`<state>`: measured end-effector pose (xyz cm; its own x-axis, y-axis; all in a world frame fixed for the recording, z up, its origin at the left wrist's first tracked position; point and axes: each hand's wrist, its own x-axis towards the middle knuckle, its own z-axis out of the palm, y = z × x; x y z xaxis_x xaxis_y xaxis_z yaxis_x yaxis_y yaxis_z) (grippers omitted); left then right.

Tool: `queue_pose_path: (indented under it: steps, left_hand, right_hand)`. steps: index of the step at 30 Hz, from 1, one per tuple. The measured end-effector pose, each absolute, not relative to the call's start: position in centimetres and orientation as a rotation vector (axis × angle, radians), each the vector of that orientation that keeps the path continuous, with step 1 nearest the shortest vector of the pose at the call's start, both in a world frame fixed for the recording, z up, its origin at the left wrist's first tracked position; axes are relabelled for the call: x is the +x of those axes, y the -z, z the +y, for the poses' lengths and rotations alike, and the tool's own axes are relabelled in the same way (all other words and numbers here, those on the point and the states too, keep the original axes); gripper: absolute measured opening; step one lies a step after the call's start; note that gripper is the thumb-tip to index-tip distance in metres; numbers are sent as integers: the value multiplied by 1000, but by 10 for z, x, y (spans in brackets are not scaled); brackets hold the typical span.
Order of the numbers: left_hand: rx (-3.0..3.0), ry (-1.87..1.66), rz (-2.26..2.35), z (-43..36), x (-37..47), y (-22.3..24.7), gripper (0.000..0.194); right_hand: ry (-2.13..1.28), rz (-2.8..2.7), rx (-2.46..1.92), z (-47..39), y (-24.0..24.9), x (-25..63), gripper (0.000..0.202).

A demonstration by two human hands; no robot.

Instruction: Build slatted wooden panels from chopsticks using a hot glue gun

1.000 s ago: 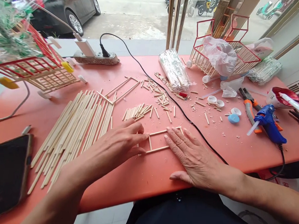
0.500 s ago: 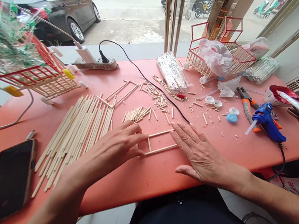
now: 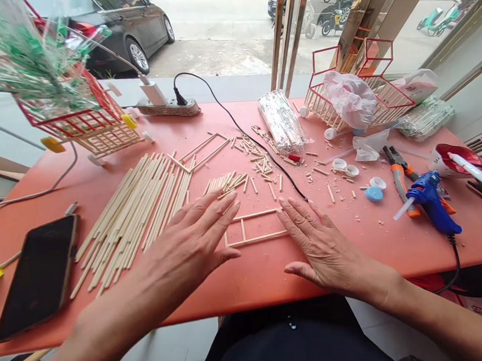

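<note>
— Salmon-pink smooth tabletop (image 3: pixel 252 278), dark grey parked car (image 3: pixel 148 30) far beyond. Fresh change?

— Left hand (image 3: pixel 193 233): gone from pinching to flat, over the left end of the rectangular frame of pale round wooden sticks (image 3: pixel 263 237). Fingers straight, close together, thumb apart.

— Right hand (image 3: pixel 318 246)?

— Over the frame's right end, hiding it; much as half a second ago. Fingers slightly spread, thumb wide, nothing pinched. Pressing or hovering: cannot tell.

— Frame itself?

— Flat on the tabletop, between both hands. Just beyond it, a row of short cut wooden pieces (image 3: pixel 227 182); to its left, a spread of long pale wooden sticks (image 3: pixel 131 210).

— Meaning?

— Left end free of any grip; visible rails apparently holding their lines unpinched.
</note>
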<state>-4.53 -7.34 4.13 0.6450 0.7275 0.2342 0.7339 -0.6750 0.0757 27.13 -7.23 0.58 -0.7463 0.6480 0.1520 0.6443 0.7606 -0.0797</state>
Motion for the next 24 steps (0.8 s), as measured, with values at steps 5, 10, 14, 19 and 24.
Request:
queue_pose_path:
  steps: [5,10,14,19,24]
  left_hand:
    - [-2632,368,-1413,-110,-33,6,96]
    - [-2580,379,-1447,-119,-28,26,92]
    - [-2584,391,-1446,-119,-27,27,87]
    - [-2599,401,-1475,-121,-27,26,86]
    - [-2615,409,-1489,-121,-27,22,88]
  right_hand:
    - [-53,-2782,-1029,-71,4,274,105]
    - [-19,-2789,-1016,-71,8,273,102]
    - [6,-2797,-1009,-72,6,270,101]
    - [-57,-2794,-1010,-72,6,269,106]
    - [-70,-2796,-1018,-72,8,273,107]
